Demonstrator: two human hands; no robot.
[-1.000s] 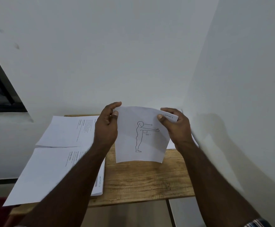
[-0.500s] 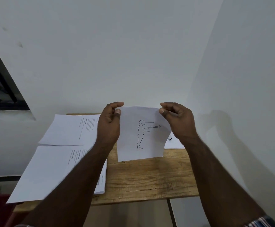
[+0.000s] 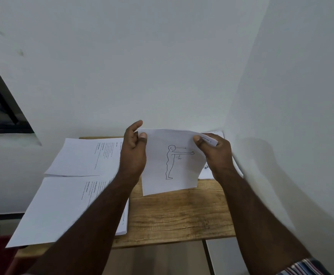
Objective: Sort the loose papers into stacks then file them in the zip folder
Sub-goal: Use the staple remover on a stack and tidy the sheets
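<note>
Above the far middle of the worktop (image 3: 178, 215): one sheet of paper (image 3: 162, 171), held upright off the wood, its lower edge close over the surface. Printed on it is a line drawing of a standing figure in profile with one arm held straight out, an arrow at head level and "90" under the arm.

Left hand (image 3: 132, 155): pinches the sheet's upper left corner, thumb on the near face, fingers curled behind the paper, index finger raised above the top edge.

Right hand (image 3: 215, 155): pinches the upper right corner, thumb on the near face, fingers curled behind. That corner is folded or rolled over the fingers, showing a strip with small print that is too small to read.

Far left stack (image 3: 82, 155): printed sheets lying flat on the back left part of the worktop, text running sideways, partly hidden by the left hand.

Near left stack (image 3: 58, 211): thicker pile of printed sheets just in front of the first, overhanging the worktop's left edge, crossed by the left forearm.

Right sheets (image 3: 207, 171): white paper lying behind the right hand at the corner of the wall (image 3: 162, 66), mostly hidden.

Worktop: wood-grain board set against a white wall. Window frame (image 3: 1, 108), dark, at left.
</note>
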